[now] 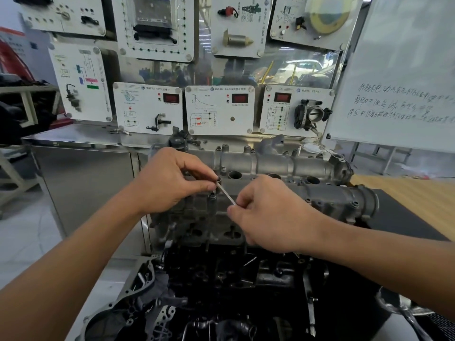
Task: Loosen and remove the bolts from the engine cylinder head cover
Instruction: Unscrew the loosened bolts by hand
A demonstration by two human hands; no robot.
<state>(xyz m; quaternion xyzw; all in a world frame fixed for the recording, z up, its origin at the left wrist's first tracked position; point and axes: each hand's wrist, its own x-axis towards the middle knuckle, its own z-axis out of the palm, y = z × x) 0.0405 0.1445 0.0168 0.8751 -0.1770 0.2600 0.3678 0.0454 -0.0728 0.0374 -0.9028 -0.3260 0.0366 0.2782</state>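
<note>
- The long, thin silver steel bolt (226,193) with a dark head slants between the two hands, seemingly lifted free, just above the grey cast-metal cylinder head cover (278,166).
- The left hand (172,180) pinches the head end between thumb and forefinger. The right hand (273,215) pinches the lower tip the same way.
- It looks light and stiff, and is probably oily and slippery. The wider head is the surest place to hold it.
- Beyond the right hand, small dark-headed bolts (354,204) remain seated in the cover.
- Beneath both hands sits the black engine block (221,274).
</note>
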